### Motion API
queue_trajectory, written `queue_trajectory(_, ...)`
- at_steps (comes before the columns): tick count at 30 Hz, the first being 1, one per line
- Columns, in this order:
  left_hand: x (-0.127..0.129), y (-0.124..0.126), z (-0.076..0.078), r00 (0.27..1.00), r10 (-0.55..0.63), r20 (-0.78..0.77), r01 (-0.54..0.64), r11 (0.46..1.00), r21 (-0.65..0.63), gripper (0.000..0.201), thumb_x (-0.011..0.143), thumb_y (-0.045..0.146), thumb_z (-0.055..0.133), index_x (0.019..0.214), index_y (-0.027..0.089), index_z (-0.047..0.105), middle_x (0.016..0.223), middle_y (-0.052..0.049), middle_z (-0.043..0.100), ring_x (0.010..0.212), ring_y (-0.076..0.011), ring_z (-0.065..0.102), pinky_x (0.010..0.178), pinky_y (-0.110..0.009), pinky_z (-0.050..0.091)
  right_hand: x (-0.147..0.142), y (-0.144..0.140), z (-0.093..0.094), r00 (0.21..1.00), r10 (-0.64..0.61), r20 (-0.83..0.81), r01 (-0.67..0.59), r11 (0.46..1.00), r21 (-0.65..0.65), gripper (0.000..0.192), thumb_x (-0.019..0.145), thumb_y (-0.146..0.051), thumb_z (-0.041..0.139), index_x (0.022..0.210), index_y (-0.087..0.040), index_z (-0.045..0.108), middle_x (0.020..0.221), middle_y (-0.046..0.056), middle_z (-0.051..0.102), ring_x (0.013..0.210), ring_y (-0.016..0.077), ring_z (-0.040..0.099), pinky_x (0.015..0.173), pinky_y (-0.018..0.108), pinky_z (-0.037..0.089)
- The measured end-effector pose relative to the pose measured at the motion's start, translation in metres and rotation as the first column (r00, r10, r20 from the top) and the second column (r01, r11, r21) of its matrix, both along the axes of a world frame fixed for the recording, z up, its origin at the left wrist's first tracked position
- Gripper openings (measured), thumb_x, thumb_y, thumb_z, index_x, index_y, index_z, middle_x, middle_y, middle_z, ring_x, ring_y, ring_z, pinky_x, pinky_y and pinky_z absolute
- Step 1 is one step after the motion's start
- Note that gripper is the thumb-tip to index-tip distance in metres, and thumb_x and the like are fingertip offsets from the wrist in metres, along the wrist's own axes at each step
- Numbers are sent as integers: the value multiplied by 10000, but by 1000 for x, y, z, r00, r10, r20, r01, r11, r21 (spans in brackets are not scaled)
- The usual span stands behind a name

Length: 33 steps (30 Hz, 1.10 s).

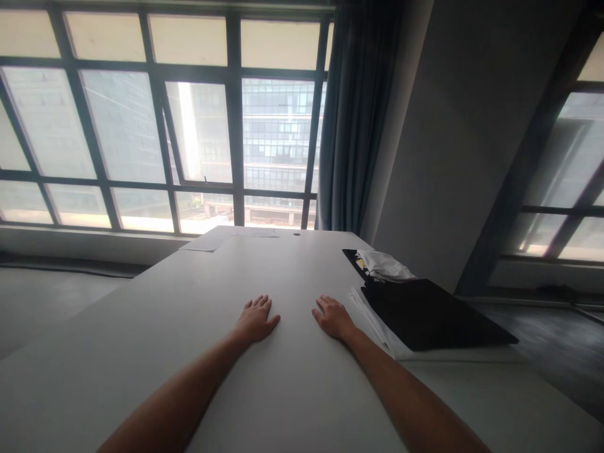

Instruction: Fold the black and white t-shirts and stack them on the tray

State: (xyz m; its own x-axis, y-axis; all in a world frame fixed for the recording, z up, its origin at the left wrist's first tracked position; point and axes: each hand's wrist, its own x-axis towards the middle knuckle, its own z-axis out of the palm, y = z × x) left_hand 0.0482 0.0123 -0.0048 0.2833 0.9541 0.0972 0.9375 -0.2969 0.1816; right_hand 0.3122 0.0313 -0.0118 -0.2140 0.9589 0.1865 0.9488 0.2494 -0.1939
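My left hand [256, 319] lies flat on the white table [287, 390], its fingers stretched forward and the thumb out to the right. A short way to its right, my right hand [333, 316] rests palm down on the same surface, fingers extended and thumb pointing left. Neither hand holds anything. Nearest to my right hand is folded white material [372, 321], apart from the fingers. On top of that material lies a flat black sheet or panel [434, 314].
Behind the black panel sits a crumpled white bag [384, 265] with a bit of yellow showing. White papers [205, 242] lie at the table's far left. A small dark round spot [296, 234] marks the far edge. Beyond stand windows and a dark curtain [352, 126].
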Motion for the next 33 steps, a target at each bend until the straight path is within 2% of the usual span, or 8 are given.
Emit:
queue_trajectory(5, -3, 0, -2, 999, -16, -32, 16, 1000, 21, 643, 940, 538, 345, 1454, 166, 446, 1575, -132, 323, 1468, -268, 258, 1186, -456, 202, 10, -2, 19, 1000, 11, -13, -11, 1000, -11, 447, 913, -446, 470, 1238, -203, 656, 1337, 101, 610, 1242, 247, 537, 1051, 344, 368)
queue_trajectory(10, -7, -2, -3, 997, -55, -61, 55, 998, -4, 610, 962, 511, 308, 1458, 180, 441, 1579, -116, 322, 1471, -259, 249, 1183, -442, 210, 82, 4, 37, 961, -278, -11, 278, 959, 50, 442, 889, -452, 479, 1197, -198, 670, 1268, 139, 641, 1192, 308, 573, 1007, 424, 405)
queue_trajectory(15, -10, -4, -2, 994, -87, -65, 86, 996, -11, 622, 968, 504, 293, 1470, 162, 426, 1576, -119, 325, 1471, -263, 249, 1180, -442, 218, 156, 8, 25, 833, -545, -90, 547, 837, -8, 685, 786, -575, 590, 1306, -127, 584, 1328, 274, 529, 1243, 454, 488, 967, 623, 384)
queue_trajectory(18, -12, -7, -2, 994, -93, -66, 92, 996, -11, 630, 969, 503, 282, 1477, 156, 418, 1581, -115, 317, 1472, -265, 246, 1184, -438, 214, 173, 11, 16, 798, -564, -215, 581, 814, 21, 541, 808, -495, 606, 1215, -140, 640, 1221, 269, 589, 1186, 440, 536, 924, 613, 422)
queue_trajectory(22, -16, -9, -3, 992, -118, -52, 118, 993, -8, 603, 968, 504, 293, 1462, 189, 439, 1578, -104, 325, 1468, -255, 260, 1180, -440, 228, 175, 9, 23, 817, -340, -465, 511, 801, 313, 290, 870, -438, 546, 958, -218, 712, 962, 189, 664, 1054, 379, 613, 870, 557, 464)
queue_trajectory(26, -15, -9, -3, 992, -127, -23, 127, 992, 19, 570, 960, 491, 327, 1427, 203, 482, 1550, -106, 382, 1450, -270, 301, 1170, -452, 257, 143, -9, 64, 847, -213, -488, 480, 702, 526, 273, 885, -379, 477, 897, -198, 681, 1001, 165, 651, 1023, 337, 607, 906, 523, 462)
queue_trajectory(28, -12, -12, 0, 993, -114, 21, 113, 993, 40, 582, 946, 485, 378, 1456, 210, 442, 1527, -103, 424, 1421, -283, 357, 1158, -447, 285, 112, -23, 87, 892, 19, -452, 311, 700, 643, 249, 873, -373, 494, 906, -195, 665, 1001, 131, 652, 1028, 295, 601, 938, 467, 464)
queue_trajectory(33, 1, -27, 15, 968, -144, 205, 108, 978, 177, 977, 837, 599, 578, 1579, 192, 90, 1583, -138, 308, 1388, -319, 399, 1093, -444, 386, 44, -48, 106, 617, 443, -650, 37, 809, 587, 289, 817, -482, 627, 909, -210, 660, 836, 33, 652, 762, 188, 610, 717, 330, 504)
